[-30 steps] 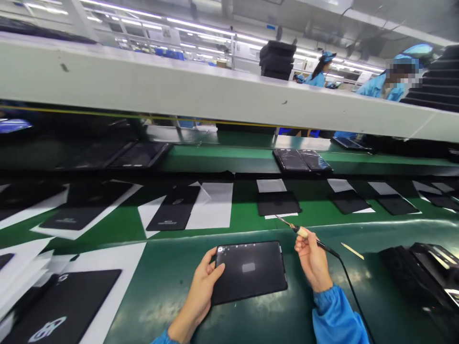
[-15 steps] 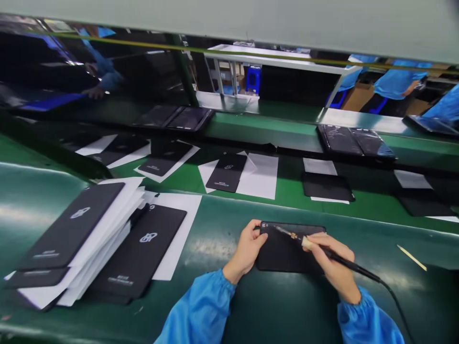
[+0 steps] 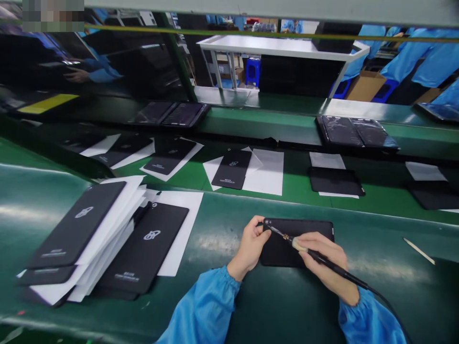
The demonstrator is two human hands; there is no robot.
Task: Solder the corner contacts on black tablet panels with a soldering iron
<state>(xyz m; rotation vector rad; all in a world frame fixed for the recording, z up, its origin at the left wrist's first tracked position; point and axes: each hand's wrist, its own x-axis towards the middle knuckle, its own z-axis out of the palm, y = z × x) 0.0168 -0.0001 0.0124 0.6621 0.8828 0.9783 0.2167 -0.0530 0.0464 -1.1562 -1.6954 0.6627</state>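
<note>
A black tablet back cover point(image 3: 283, 248) lies flat on the green bench in front of me. My left hand point(image 3: 252, 243) grips its upper left corner between thumb and fingers. In my right hand point(image 3: 324, 260) is a soldering iron point(image 3: 301, 246), held like a pen, its dark cable trailing down to the right. The iron's metal tip points at the cover's upper left corner, close to my left thumb. Whether the tip touches the surface I cannot tell.
On the left, black covers point(image 3: 86, 212) are stacked with white sheets between them. A thin pale stick point(image 3: 419, 251) lies at the right. Several covers on paper sit along a green conveyor point(image 3: 297, 188); wrapped black panels point(image 3: 355, 131) rest behind. Co-workers in blue sleeves stand beyond.
The iron's tip has moved left, nearer the cover's corner and my left thumb. My view has shifted slightly. On the far left, a co-worker's hand has moved and a yellow surface now shows.
</note>
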